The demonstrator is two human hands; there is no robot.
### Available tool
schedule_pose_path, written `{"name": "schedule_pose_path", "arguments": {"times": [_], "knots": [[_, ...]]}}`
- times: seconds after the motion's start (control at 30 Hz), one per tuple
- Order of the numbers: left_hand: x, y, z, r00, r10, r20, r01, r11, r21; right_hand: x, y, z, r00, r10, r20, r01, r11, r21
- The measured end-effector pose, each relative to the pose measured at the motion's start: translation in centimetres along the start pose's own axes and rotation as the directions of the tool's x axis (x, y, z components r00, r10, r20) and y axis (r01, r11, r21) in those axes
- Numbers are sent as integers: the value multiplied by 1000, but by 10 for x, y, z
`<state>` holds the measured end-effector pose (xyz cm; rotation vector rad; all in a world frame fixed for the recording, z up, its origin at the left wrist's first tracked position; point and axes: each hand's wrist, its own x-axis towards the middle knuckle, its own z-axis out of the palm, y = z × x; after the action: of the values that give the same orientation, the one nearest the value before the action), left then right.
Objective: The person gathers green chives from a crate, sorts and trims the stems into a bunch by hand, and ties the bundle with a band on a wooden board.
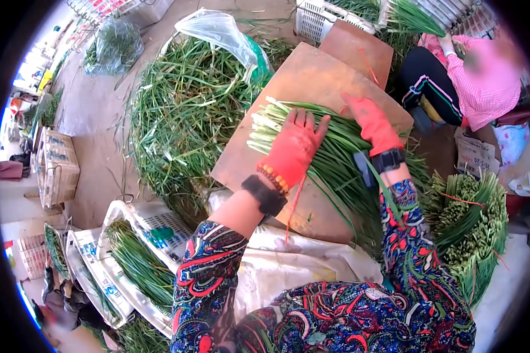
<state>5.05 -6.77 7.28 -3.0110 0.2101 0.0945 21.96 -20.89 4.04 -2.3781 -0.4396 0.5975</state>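
Long green stalks with pale ends (pixel 338 132) lie across a brown board (pixel 303 70). My left hand (pixel 295 141), in a red glove, rests on the stalks near their pale ends, its fingers spread. At the right edge of the bunch is my right hand (pixel 368 120), also red-gloved, with its fingers stretched out beside the leaves. Neither hand is wrapped around the stalks. A red tie (pixel 294 206) hangs beside my left wrist. Another red tie (pixel 369 67) lies on a smaller brown board (pixel 356 50) beyond.
Loose greens (pixel 182 112) are heaped left of the board. White crates (pixel 138 253) with greens stand at lower left, and tied bundles (pixel 465 229) at right. A co-worker (pixel 483 82) sits at upper right, holding greens (pixel 412 17). A plastic bag (pixel 113 47) lies at upper left.
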Motion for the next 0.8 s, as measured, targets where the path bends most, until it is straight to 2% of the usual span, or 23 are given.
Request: {"name": "schedule_pose_path", "arguments": {"times": [0.07, 0.13, 0.23, 0.3, 0.37, 0.4, 0.5, 0.53, 0.6, 0.67, 0.7, 0.73, 0.8], "knots": [[3, 1, -6, 999, -13, 52, 14, 1000, -5, -1, -6, -1, 985, -159, 64, 170, 954, -247], [6, 3, -3, 998, -18, 57, 17, 1000, 26, -2, -24, -8, 969, -119, 215, 209, 861, -464], [8, 3, -1, 997, -40, 65, 38, 999, 39, 28, -25, 18, 994, 58, 88, 29, 651, -759], [8, 4, 0, 997, -48, 67, 46, 998, 30, 44, -10, 19, 986, 79, 146, 45, 720, -693], [8, 3, 1, 996, -47, 71, 45, 999, 22, 49, -8, 11, 962, 50, 267, 40, 947, -320], [7, 2, 2, 998, -38, 45, 36, 999, 33, 47, -7, 15, 947, 99, 307, -250, 827, 503], [7, 3, -1, 998, -40, 54, 40, 999, 16, 42, -29, -9, 970, 98, 224, -182, 901, 394], [10, 4, -2, 994, -44, 95, 43, 999, 12, 39, -41, -20, 986, 98, 132, -152, 853, 499], [9, 5, 3, 998, -55, 38, 53, 998, 46, 64, -27, -50, 968, -244, -51, 249, 936, 248], [8, 5, 8, 998, -65, 9, 64, 997, 48, 67, -30, -65, 968, -228, 100, 223, 973, 61], [9, 5, 9, 998, -66, 5, 66, 997, 35, 65, -33, -73, 960, -9, 280, 13, 1000, -14], [10, 6, 9, 998, -68, 1, 68, 997, 22, 65, -36, -81, 876, 218, 430, -182, 975, -123], [11, 8, 10, 997, -74, -10, 74, 997, 25, 26, -61, -60, 874, 311, 373, -218, 938, -270]]}}
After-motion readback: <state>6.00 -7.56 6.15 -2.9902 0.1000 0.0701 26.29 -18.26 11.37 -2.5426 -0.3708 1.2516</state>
